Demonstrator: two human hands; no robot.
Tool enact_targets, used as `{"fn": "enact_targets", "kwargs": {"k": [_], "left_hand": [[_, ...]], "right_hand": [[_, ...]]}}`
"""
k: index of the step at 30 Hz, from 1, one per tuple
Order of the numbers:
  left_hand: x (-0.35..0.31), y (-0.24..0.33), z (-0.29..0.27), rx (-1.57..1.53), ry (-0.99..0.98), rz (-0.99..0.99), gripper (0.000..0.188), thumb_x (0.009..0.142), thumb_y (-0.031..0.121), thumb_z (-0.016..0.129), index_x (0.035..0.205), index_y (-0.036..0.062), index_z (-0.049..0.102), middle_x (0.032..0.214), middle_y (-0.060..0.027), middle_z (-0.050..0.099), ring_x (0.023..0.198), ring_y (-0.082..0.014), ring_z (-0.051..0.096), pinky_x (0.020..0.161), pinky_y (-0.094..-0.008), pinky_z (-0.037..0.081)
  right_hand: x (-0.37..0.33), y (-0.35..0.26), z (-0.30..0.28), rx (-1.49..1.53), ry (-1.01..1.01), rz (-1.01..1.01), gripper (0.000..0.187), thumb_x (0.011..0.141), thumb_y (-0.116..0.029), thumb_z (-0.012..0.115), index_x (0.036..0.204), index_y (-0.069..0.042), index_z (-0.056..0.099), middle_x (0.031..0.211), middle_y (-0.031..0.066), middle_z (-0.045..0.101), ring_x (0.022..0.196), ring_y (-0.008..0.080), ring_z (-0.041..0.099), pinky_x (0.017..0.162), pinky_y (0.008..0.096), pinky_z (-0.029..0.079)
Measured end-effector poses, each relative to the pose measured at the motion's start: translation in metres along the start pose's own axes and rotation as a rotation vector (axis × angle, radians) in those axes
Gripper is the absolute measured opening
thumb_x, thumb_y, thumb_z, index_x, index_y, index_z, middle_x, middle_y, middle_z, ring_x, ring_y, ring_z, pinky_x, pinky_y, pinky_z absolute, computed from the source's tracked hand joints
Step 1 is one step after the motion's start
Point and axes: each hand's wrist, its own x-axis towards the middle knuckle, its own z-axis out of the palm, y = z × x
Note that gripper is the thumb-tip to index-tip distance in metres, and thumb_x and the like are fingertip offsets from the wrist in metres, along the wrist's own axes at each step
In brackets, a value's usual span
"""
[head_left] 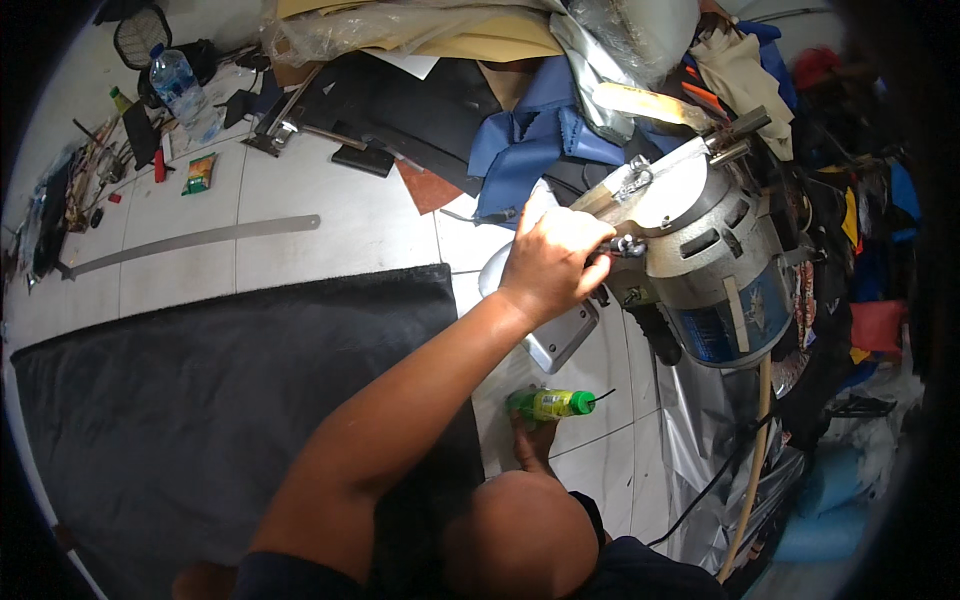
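My left hand (560, 250) reaches in from the lower left, its fingers closed around a small metal lever (628, 246) on the side of an electric cloth cutting machine (715, 270). The machine has a big silver round motor housing with slots and a blue label. Its smooth metal base plate (562, 338) shows just below my hand. How far my fingertips wrap the lever is partly hidden. My right hand is not in view. On the tiles below the base is a green bottle (552, 404) with a dark straw, by my bare foot (533, 443).
Black fabric (250, 400) covers the floor at left, with a long metal ruler (200, 243) beyond it. Blue cloth (535, 125) lies behind the machine. A pale hose (757, 450) and dark cable run down at right. A water bottle (180, 85) stands far left.
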Motion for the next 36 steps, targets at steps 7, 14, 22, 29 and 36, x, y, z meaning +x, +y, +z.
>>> {"fn": "enact_targets", "kwargs": {"k": [7, 14, 22, 29, 36], "left_hand": [[0.002, 0.0, -0.009, 0.085, -0.035, 0.086, 0.031, 0.079, 0.027, 0.07, 0.107, 0.015, 0.068, 0.095, -0.0046, 0.068, 0.092, -0.0223, 0.063, 0.109, -0.06, 0.025], [0.008, 0.01, -0.019, 0.169, -0.15, 0.084, 0.034, 0.077, 0.025, 0.07, 0.108, 0.0112, 0.068, 0.094, -0.0066, 0.069, 0.086, -0.0235, 0.065, 0.108, -0.0637, 0.024], [0.007, 0.011, -0.012, 0.135, -0.08, 0.07, 0.031, 0.076, 0.025, 0.07, 0.104, 0.0106, 0.068, 0.093, -0.0065, 0.068, 0.09, -0.025, 0.064, 0.107, -0.065, 0.023], [0.007, 0.01, -0.017, -0.159, -0.116, -0.019, 0.029, 0.082, 0.031, 0.07, 0.101, 0.0089, 0.067, 0.093, -0.0113, 0.066, 0.092, -0.0298, 0.061, 0.099, -0.0476, 0.036], [0.013, 0.013, -0.022, -0.175, -0.18, -0.026, 0.03, 0.084, 0.032, 0.07, 0.101, 0.0083, 0.066, 0.092, -0.0119, 0.066, 0.088, -0.0295, 0.061, 0.089, -0.0408, 0.041]], "right_hand": [[-0.001, 0.002, -0.002, -0.121, -0.082, -0.072, 0.07, 0.082, -0.019, 0.075, 0.136, 0.001, 0.035, 0.132, 0.0155, 0.049, 0.121, 0.0267, 0.049, 0.104, 0.0395, 0.037], [-0.004, -0.002, -0.004, -0.074, -0.068, -0.073, 0.066, 0.082, -0.024, 0.074, 0.134, 0.001, 0.042, 0.131, 0.0151, 0.05, 0.121, 0.0265, 0.048, 0.104, 0.0399, 0.036], [0.0, -0.006, -0.008, -0.054, -0.071, -0.093, 0.062, 0.081, -0.015, 0.074, 0.134, -0.003, 0.046, 0.129, 0.0134, 0.052, 0.116, 0.025, 0.053, 0.1, 0.0371, 0.041], [0.001, 0.005, -0.004, -0.139, -0.048, -0.208, 0.061, 0.081, -0.015, 0.074, 0.133, -0.002, 0.045, 0.126, 0.0145, 0.054, 0.116, 0.0262, 0.054, 0.1, 0.038, 0.041], [0.006, 0.0, -0.009, -0.158, -0.082, -0.27, 0.059, 0.08, -0.013, 0.074, 0.13, -0.001, 0.045, 0.127, 0.0146, 0.052, 0.115, 0.0271, 0.054, 0.099, 0.0389, 0.042]]}}
